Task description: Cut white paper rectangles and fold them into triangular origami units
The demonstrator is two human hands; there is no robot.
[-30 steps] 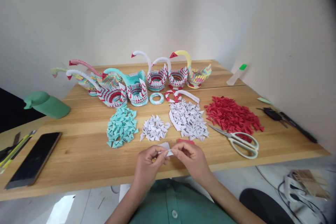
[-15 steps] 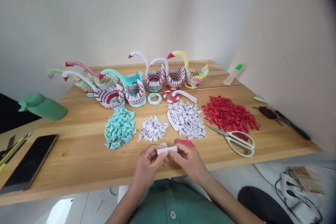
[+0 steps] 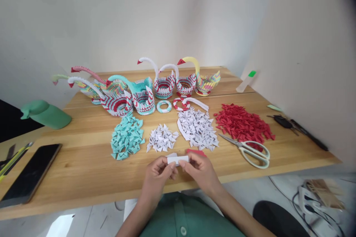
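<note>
Nearest is the green shirt (image 3: 178,216) of the person, and in front of it, above the near edge of the wooden counter (image 3: 89,177), are the two hands. The left hand (image 3: 158,174) and the right hand (image 3: 202,173) hold together one folded white paper strip (image 3: 178,159), each at one end. The grip of both is narrow, with the thumbs on the side toward the person; the other fingers are partly hidden. The strip lies level between the hands, in the middle of the near part. Just behind it shows a piece of white paper (image 3: 171,154), and behind the right hand some red paper (image 3: 196,152); whether the hand touches this, I cannot tell.

On the left lies a dark phone (image 3: 32,172), and on the right the scissors (image 3: 251,152), their blades a little apart, close to the red pile (image 3: 241,123) of folded pieces. In the same band are the turquoise pile (image 3: 127,137), the small white pile (image 3: 162,138) and the larger white pile (image 3: 198,129). Farther are a turquoise-and-white ring (image 3: 164,110) and a white curved piece (image 3: 198,102). Behind these stand several paper swans (image 3: 164,87) with bent necks, before the pale wall (image 3: 139,18).
</note>
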